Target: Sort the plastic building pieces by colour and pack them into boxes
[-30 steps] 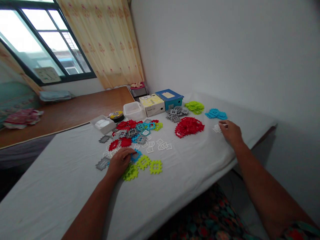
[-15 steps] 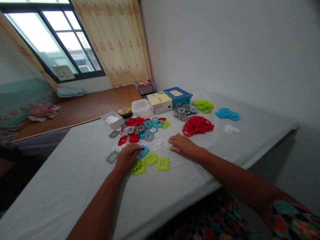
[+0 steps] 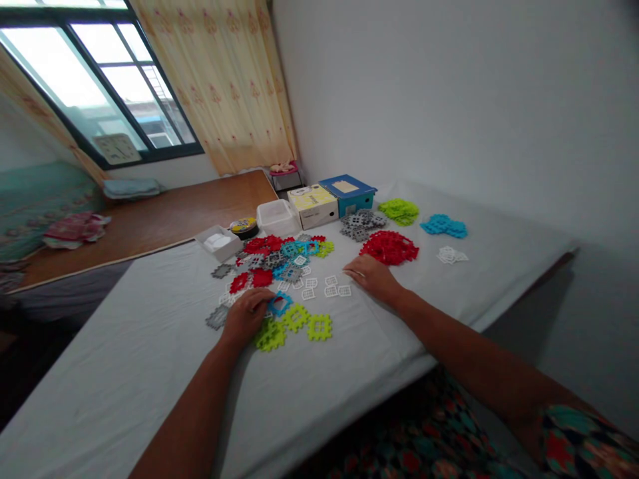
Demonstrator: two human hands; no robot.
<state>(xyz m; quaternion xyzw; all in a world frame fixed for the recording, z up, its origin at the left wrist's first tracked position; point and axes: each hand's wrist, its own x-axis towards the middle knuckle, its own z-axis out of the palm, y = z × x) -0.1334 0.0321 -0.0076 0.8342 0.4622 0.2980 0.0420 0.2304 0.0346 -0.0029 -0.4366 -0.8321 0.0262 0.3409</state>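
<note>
My left hand (image 3: 248, 315) rests at the mixed pieces with its fingers closed, beside a blue square frame (image 3: 280, 304); what its fingertips hold, if anything, is hidden. Green pieces (image 3: 295, 318) lie just right of and below it. My right hand (image 3: 370, 275) is closed over the cloth, a thin white piece (image 3: 351, 271) at its fingertips. Small white window pieces (image 3: 331, 291) lie between the hands. Behind my right hand sits a red pile (image 3: 388, 247). The mixed heap (image 3: 273, 256) of red, grey and blue pieces lies beyond my left hand.
Farther back are a grey pile (image 3: 363, 223), a green pile (image 3: 399, 211), a blue pile (image 3: 444, 225) and a few white pieces (image 3: 452, 255). A yellow-white box (image 3: 313, 206), a blue box (image 3: 348, 193), a clear tub (image 3: 276, 216) and a white tray (image 3: 218, 243) stand along the back.
My right hand has moved off the white pieces, up and to the right, and its fingers have closed on one. My left hand stays by the blue frame. The view has shifted slightly.
</note>
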